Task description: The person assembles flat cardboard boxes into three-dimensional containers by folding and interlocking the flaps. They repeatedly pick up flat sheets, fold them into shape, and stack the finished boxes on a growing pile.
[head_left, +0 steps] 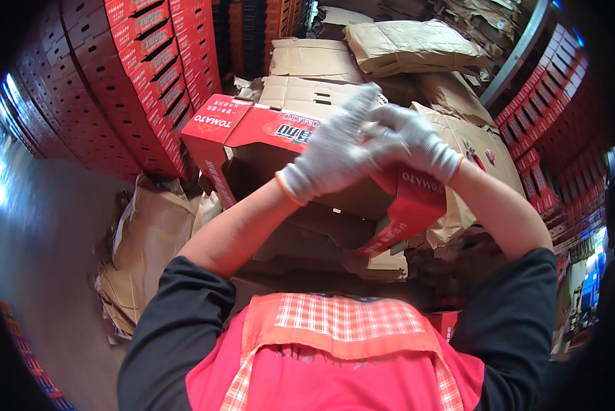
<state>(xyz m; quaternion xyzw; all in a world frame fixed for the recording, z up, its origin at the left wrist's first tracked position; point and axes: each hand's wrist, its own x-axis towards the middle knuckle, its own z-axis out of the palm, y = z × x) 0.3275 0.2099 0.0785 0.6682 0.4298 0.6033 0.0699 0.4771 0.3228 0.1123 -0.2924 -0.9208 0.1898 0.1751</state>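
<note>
Red carton (pixel 215 125): open side facing you, behind your hands;
Left hand (pixel 338 152): open, fingers extended, blurred;
Right hand (pixel 417 138): overlaps your left; cannot tell its grip

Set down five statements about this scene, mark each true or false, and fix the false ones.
1. The left hand and right hand both wear pale gloves. True.
2. The carton in front of the person is closed. False: the red carton is open, its inside showing.
3. Stacked red cartons stand to the person's left. True.
4. The person's sleeves are white. False: the sleeves are dark.
5. Brown wrapped packages lie beyond the open carton. True.
</note>
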